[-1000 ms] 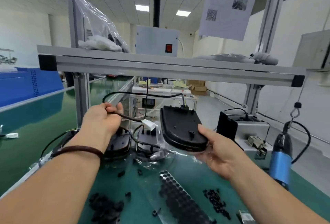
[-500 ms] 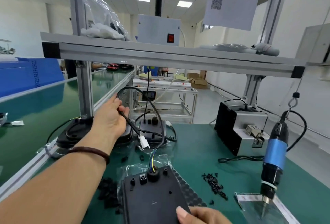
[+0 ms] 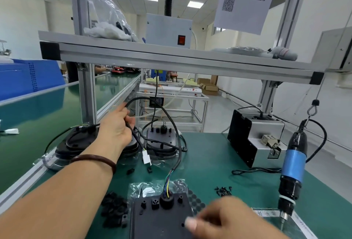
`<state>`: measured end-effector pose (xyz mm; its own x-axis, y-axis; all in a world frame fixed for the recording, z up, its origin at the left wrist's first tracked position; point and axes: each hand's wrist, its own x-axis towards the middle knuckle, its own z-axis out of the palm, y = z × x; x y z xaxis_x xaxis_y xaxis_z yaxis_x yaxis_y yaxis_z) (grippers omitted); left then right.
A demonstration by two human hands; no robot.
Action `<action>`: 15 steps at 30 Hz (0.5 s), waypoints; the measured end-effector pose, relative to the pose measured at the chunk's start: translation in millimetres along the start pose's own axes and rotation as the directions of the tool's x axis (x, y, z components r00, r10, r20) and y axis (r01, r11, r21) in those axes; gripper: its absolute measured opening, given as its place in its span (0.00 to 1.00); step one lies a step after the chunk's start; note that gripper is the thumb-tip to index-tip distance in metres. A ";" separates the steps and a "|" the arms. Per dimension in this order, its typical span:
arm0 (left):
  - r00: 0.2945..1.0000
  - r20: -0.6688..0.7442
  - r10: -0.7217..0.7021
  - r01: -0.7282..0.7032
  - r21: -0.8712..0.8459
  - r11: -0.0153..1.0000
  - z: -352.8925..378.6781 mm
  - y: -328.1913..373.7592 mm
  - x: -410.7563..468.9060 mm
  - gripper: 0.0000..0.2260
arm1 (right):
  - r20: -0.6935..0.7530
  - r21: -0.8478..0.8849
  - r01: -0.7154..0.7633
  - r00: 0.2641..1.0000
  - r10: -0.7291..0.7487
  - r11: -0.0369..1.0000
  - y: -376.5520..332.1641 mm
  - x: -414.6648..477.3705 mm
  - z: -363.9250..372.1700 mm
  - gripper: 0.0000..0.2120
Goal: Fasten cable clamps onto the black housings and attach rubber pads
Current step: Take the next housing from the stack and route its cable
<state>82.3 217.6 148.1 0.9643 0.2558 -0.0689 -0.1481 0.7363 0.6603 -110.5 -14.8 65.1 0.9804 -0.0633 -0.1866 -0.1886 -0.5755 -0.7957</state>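
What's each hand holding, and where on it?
Left hand grips the black cable near its white connector end. Right hand, blurred, over near housing's edge; grip unclear.

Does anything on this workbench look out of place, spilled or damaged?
Nothing looks damaged. Small black screws lie scattered loose on the green mat right of the near housing, and two small black pieces lie apart from the pile. The cable in the left hand loops untidily over the far housings.

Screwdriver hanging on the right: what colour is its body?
The screwdriver is blue mid-body, black at both ends; the head view shows it.
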 end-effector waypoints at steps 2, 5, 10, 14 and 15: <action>0.997 0.082 0.000 -0.004 0.055 0.998 -3.6 3.4 -2.7 0.14 | -0.005 -0.108 0.225 0.974 -0.227 0.968 -30.3 17.7 -21.0 0.26; 0.970 0.242 0.021 -0.057 0.143 0.988 3.0 14.6 -15.5 0.12 | -0.220 -0.042 0.340 0.914 -0.341 0.939 -65.2 42.0 -33.7 0.14; 0.943 0.334 -0.005 -0.067 0.202 0.977 47.4 26.1 -48.1 0.12 | -0.145 -0.075 0.549 0.820 -0.554 0.832 -127.4 69.5 -16.8 0.11; 0.964 0.264 -0.037 0.039 -0.001 0.999 76.6 25.6 -64.2 0.16 | -0.084 -0.101 0.540 0.832 -0.548 0.835 -143.8 82.8 8.3 0.19; 0.974 0.227 -0.019 0.029 -0.041 0.999 78.1 28.4 -64.0 0.17 | -0.130 -0.064 0.545 0.826 -0.548 0.836 -143.2 84.0 5.7 0.18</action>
<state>33.6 173.1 229.7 0.9915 0.0934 0.0903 -0.1294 0.7686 0.6265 -1.5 66.9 160.0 0.9209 0.1568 0.3569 0.3798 -0.5678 -0.7303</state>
